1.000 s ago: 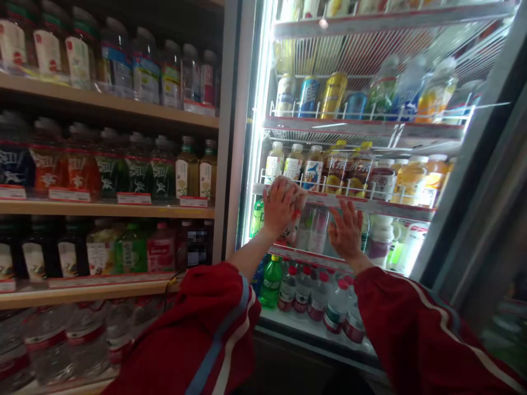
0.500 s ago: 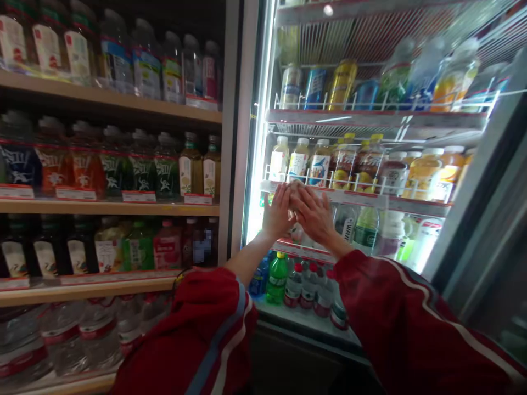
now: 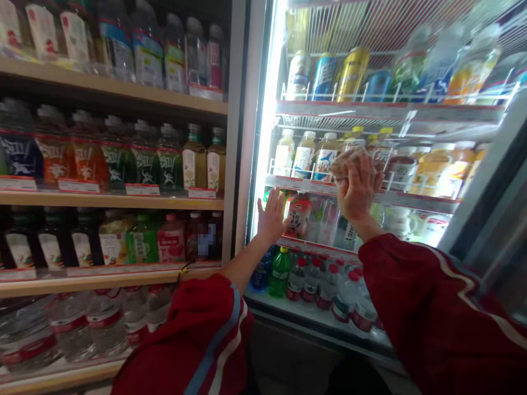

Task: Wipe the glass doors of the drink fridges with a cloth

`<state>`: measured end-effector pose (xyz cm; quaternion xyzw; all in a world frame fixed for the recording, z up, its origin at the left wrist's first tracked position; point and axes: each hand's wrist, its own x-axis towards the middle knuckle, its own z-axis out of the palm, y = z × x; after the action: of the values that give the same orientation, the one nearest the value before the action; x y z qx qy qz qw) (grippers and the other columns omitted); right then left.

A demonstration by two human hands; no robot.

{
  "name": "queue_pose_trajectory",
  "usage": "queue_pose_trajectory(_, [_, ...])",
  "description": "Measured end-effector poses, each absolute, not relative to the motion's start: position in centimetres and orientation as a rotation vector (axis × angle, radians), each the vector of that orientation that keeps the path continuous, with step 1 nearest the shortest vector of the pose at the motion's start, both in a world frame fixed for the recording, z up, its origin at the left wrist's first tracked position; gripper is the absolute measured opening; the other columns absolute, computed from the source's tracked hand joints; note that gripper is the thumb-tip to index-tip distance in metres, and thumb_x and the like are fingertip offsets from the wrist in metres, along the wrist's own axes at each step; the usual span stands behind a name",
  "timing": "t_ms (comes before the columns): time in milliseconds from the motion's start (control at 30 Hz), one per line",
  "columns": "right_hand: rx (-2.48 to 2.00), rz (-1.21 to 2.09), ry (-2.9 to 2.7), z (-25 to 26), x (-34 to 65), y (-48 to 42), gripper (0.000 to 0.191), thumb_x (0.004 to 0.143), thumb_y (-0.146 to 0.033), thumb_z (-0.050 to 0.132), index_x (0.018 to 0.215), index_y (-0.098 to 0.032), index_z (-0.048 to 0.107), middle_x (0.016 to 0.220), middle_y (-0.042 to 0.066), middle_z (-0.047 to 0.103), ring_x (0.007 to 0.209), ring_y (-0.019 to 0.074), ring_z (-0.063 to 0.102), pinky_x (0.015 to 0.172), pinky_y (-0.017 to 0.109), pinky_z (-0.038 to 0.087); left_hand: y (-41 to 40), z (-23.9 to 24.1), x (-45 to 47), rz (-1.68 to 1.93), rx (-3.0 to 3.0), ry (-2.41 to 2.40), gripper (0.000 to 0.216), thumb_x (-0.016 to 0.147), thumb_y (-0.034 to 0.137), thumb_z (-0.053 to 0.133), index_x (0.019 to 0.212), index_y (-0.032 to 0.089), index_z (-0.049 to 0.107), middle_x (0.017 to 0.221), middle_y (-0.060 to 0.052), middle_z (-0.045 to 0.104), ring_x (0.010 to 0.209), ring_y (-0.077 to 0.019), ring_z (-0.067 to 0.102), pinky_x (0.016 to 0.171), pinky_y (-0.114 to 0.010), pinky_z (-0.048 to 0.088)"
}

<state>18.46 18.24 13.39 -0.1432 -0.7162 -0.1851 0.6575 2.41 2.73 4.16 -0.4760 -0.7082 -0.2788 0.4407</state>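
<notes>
My right hand [image 3: 359, 184] is raised in front of the lit fridge's middle shelf, its fingers bent over a crumpled pale brown cloth [image 3: 338, 166]. The cloth sits close to the shelf's front rail, hiding part of the bottles behind. Lower and to the left, my left hand [image 3: 272, 215] is open, fingers stretched upward, with nothing in it. It is beside a red-labelled drink bottle [image 3: 298, 214] on the shelf below; whether it touches anything there I cannot tell. White-capped bottles [image 3: 304, 153] stand behind the wire rail above it.
On the fridge's top shelf are cans [image 3: 353, 71] and bottles. Its bottom holds a green bottle [image 3: 280, 273] and several red-capped water bottles [image 3: 327, 288]. The fridge door [image 3: 481, 181] stands at the right. Wooden shelves [image 3: 111, 202] full of bottles are on the left.
The hands were together at the middle shelf's edge and are now apart. My right hand has moved right and slightly up with the cloth; my left has shifted slightly left and down.
</notes>
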Motion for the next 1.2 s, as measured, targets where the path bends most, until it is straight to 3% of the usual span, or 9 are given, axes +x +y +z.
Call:
queue_pose_trajectory(367, [-0.111, -0.550, -1.886, 11.3, 15.9, 15.7, 0.034, 0.087, -0.024, 0.043, 0.115, -0.024, 0.062, 0.144, 0.004, 0.042, 0.139, 0.0215, 0.026, 0.113, 0.052, 0.015, 2.4, 4.4, 3.1, -0.684, -1.185, -1.824, 0.068, 0.087, 0.040, 0.049, 0.144, 0.013, 0.024, 0.153, -0.016, 0.019, 0.143, -0.0258, 0.014, 0.113, -0.057, 0.015])
queue_pose_trajectory(633, [-0.361, -0.504, -1.591, 12.4, 19.1, 18.6, 0.039, 0.086, -0.024, 0.042, 0.120, -0.021, 0.059, 0.145, 0.008, 0.039, 0.139, 0.0289, 0.026, 0.108, 0.058, 0.020, 2.6, 3.6, 2.9, -0.706, -1.192, -1.809, 0.066, 0.087, 0.037, 0.047, 0.144, 0.015, 0.023, 0.153, -0.015, 0.021, 0.143, -0.0254, 0.014, 0.113, -0.056, 0.016])
queue_pose_trajectory(900, [-0.119, -0.554, -1.796, 10.2, 14.8, 15.8, 0.038, 0.090, -0.026, 0.038, 0.121, -0.023, 0.059, 0.142, 0.006, 0.044, 0.139, 0.0214, 0.026, 0.112, 0.052, 0.016, 2.5, 3.4, 3.0, -0.744, -1.195, -1.771, 0.066, 0.087, 0.031, 0.047, 0.145, 0.017, 0.020, 0.153, -0.015, 0.023, 0.143, -0.0259, 0.013, 0.113, -0.058, 0.015])
queue_pose_trajectory(1200, [-0.299, -0.534, -1.610, 10.6, 19.6, 19.9, 0.037, 0.089, -0.027, 0.042, 0.124, -0.025, 0.057, 0.144, 0.008, 0.041, 0.140, 0.0244, 0.026, 0.111, 0.055, 0.013, 2.6, 2.1, 2.5, -0.806, -1.201, -1.694, 0.065, 0.086, 0.029, 0.050, 0.144, 0.019, 0.022, 0.152, -0.015, 0.025, 0.144, -0.0244, 0.013, 0.114, -0.055, 0.015])
